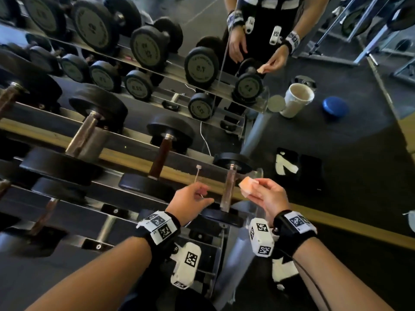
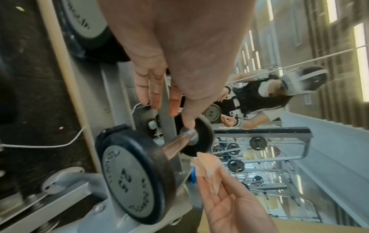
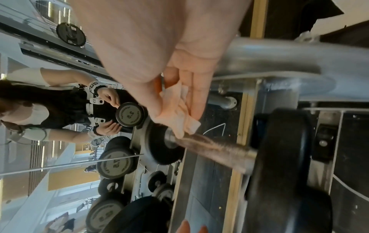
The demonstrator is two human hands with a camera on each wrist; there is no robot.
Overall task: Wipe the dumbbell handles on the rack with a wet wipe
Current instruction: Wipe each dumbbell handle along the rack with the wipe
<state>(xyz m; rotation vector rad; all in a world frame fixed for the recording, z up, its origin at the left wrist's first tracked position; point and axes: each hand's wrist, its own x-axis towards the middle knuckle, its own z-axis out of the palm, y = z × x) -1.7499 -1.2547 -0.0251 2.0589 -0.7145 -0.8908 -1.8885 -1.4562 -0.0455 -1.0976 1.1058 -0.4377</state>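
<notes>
Closest in, both wrists are strapped with black bands carrying white tagged camera blocks. The right hand [image 1: 270,196] is pinched around a folded, peachy-looking wet wipe [image 1: 247,187], thumb on one side and fingers on the other, as seen in the right wrist view too [image 3: 179,113]. The wipe is held just beside the far end of the small dumbbell's handle [image 1: 228,190]; from the right wrist view it looks to be touching the handle near the collar, but that can't be told for sure given the blur.

The left hand [image 1: 190,199] is held loose and relaxed with nothing gripped, fingers only gently curved, hovering just left of that same handle. In the left wrist view its fingers [image 2: 153,88] are seen hanging above the dumbbell [image 2: 139,173], whose end plate is marked 2.5.

That dumbbell is parked at the right end of the top tier of the rack [image 1: 139,162], with bigger dumbbells [image 1: 166,144] lined up to the left on the same rails.

Further back, a mirror [image 1: 292,135] is mounted behind the rack, so the whole row of weights and the person's arms are doubled in it. A white bin [image 1: 296,99] and a blue disc [image 1: 334,107] are reflected on the dark floor.
</notes>
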